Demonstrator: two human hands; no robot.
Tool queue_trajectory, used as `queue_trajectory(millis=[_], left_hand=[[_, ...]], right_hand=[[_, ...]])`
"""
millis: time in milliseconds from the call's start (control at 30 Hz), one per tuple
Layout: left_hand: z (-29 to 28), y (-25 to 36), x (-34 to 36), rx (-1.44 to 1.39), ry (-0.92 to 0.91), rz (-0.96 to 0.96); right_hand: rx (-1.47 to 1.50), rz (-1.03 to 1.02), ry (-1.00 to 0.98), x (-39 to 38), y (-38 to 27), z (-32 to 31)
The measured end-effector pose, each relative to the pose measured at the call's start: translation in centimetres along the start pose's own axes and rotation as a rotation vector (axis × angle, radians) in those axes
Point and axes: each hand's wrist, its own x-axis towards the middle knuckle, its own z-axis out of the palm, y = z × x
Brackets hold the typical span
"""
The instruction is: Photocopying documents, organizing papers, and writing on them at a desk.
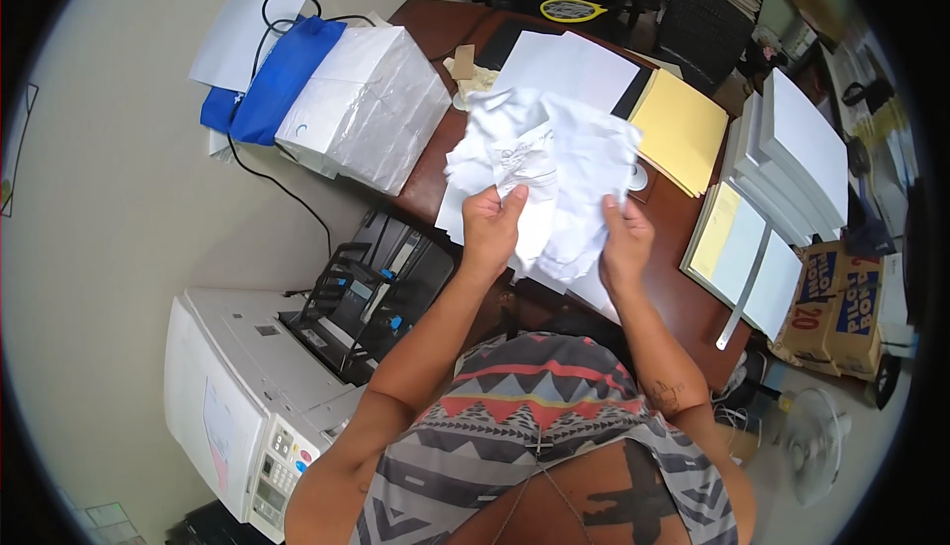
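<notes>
Crumpled white paper sheets are held up between my two hands over the desk. My left hand pinches the lower left part, thumb on top, where a smaller creased piece with faint dark marks lies against the larger sheets. At the right edge, my right hand grips the paper between thumb and fingers. Flat white sheets lie on the desk behind, partly hidden by the crumpled paper. To the right of them is a yellow stack of paper or folders.
A brown desk bears a plastic-wrapped white block at left, beside a blue bag. At right are thick paper stacks and a metal ruler. A copier stands lower left, cardboard boxes and a fan lower right.
</notes>
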Motion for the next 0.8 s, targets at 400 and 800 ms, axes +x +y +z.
queue_trajectory(millis=[400, 800], left_hand=[[7.5, 4.3, 0.9, 0.817, -0.120, 0.883], [8.0, 0.9, -1.1, 0.371, -0.292, 0.331]], right_hand=[[0.097, -0.517, 0.364, 1.5, -9.2, -3.6], [-0.220, -0.317, -0.032, -2.9, -3.5, -0.3]])
